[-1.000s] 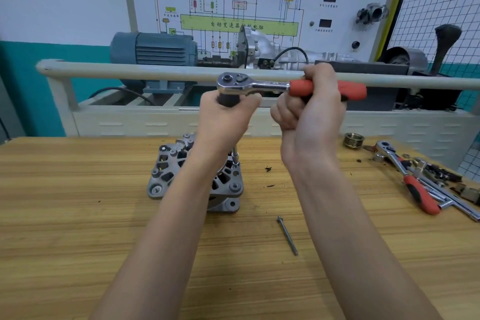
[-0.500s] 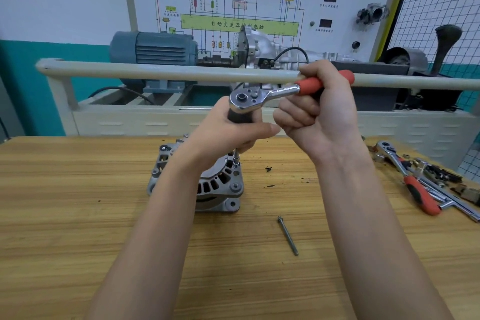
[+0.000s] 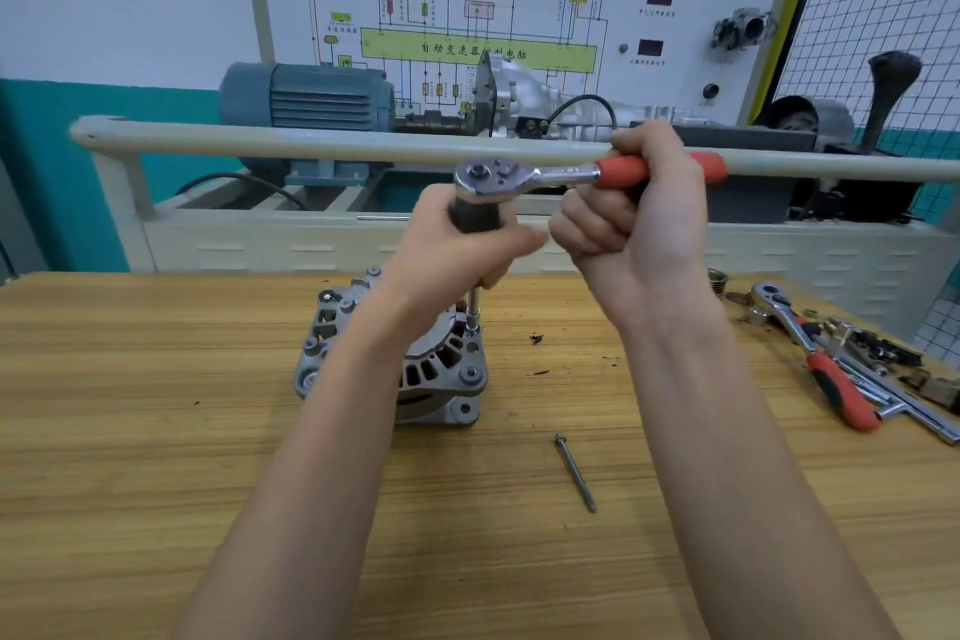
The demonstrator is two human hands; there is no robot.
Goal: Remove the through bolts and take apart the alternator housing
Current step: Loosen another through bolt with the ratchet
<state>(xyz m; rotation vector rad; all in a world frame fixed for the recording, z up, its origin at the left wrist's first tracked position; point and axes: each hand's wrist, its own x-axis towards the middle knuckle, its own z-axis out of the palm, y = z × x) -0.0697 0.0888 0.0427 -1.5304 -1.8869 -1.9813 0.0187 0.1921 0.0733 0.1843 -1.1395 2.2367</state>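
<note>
Loosening a bolt: the right hand (image 3: 636,229) grips the ratchet (image 3: 524,174), the left hand (image 3: 457,250) clamps its extension. The alternator (image 3: 415,369) stands mid-bench; one bolt (image 3: 575,472) lies at five o'clock. Next probably another swing.

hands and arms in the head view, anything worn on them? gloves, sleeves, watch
Nothing is worn. The left hand and right hand are both bare, with no gloves, rings or tape showing. Both forearms are uncovered from the wrist down to the bottom edge of the picture: no sleeve cuff, watch or wristband is in view. Whether a sleeve starts higher up cannot be told, as the upper arms lie out of frame.
</note>
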